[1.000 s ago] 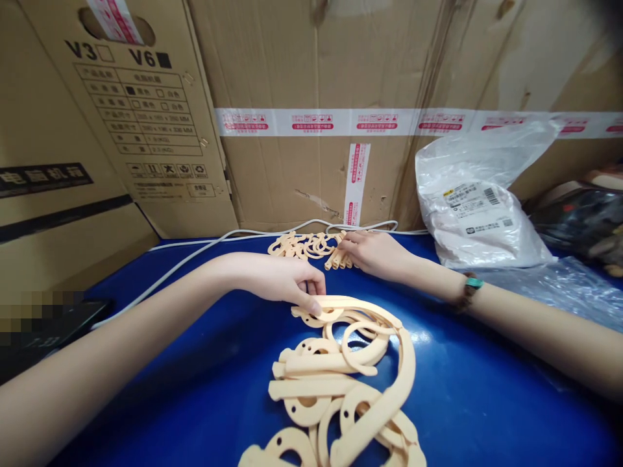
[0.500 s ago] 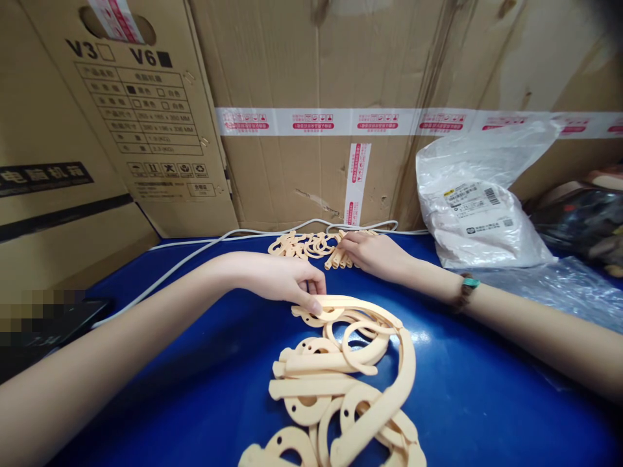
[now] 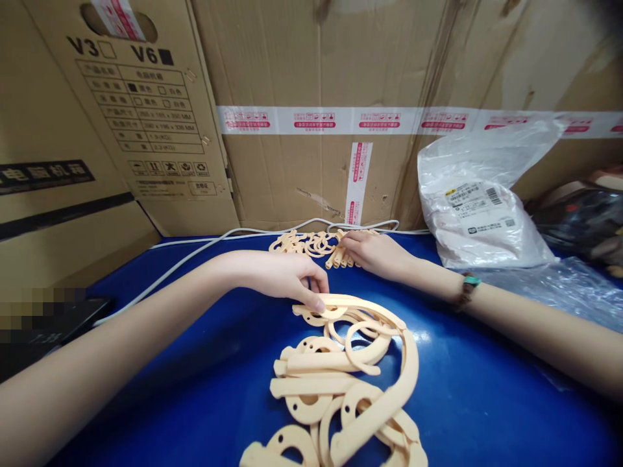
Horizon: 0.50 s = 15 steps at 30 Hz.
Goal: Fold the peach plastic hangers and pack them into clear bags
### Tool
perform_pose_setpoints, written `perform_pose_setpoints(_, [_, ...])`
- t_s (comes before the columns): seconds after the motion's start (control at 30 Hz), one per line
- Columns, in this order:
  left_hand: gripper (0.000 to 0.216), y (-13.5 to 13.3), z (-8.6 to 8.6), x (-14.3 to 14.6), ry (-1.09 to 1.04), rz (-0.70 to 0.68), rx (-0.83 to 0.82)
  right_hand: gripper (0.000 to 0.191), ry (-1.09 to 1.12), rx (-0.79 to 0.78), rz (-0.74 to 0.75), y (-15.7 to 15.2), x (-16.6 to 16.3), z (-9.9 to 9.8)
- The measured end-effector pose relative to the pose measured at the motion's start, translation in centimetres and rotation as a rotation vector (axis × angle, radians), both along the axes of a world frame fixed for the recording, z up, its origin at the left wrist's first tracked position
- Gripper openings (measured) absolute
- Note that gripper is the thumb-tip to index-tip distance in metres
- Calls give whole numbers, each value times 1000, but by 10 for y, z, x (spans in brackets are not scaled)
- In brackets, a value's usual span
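Beige curved pieces [image 3: 411, 364] piled on blue table [image 3: 170, 402]; left hand [image 3: 287, 275] has its thumb on their far end, grip unclear. Right hand [image 3: 378, 251] touches far bundle [image 3: 337, 261], closure hidden. I log no real change: probably a pause.

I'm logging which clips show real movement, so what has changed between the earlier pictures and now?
No hand or object has visibly moved, been taken hold of or let go; the whole view shifts very slightly. The left hand keeps its thumb on the near beige pieces, the right hand stays at the far beige pieces, and the plastic bag is unchanged.
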<state>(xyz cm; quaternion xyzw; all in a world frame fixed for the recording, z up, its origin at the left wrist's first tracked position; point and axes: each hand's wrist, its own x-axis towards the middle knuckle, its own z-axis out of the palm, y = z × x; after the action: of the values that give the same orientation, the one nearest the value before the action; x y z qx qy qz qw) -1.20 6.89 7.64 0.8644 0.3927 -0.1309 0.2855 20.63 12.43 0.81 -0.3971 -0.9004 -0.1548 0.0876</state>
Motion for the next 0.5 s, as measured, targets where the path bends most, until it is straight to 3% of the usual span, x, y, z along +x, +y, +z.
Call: perform_pose_setpoints(0.5, [38, 2, -1, 0, -21, -25, 23, 33, 25, -3, 23, 1, -1, -3])
